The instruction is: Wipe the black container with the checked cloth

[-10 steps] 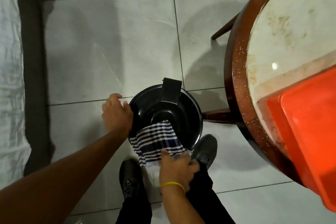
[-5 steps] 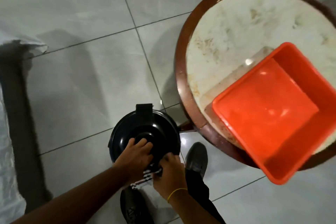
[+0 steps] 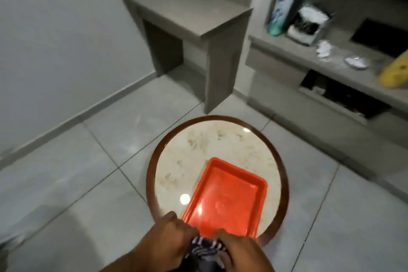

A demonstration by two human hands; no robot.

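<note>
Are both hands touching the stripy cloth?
Touching. The head view shows the left hand and the right hand closed on the bunched cloth between them, with no gap visible.

I see the round bench (image 3: pixel 217 141) straight ahead on the floor (image 3: pixel 72 183), with the tray (image 3: pixel 223 201) on its near half. My left grip (image 3: pixel 171 238) and right grip (image 3: pixel 238 252) sit side by side at the bench's near edge, the cloth (image 3: pixel 204 247) bunched between them. Behind the bench stands a desk (image 3: pixel 187 11) against the wall; to its right, a shelf (image 3: pixel 344 59) carries a bottle (image 3: pixel 283 4).
</note>
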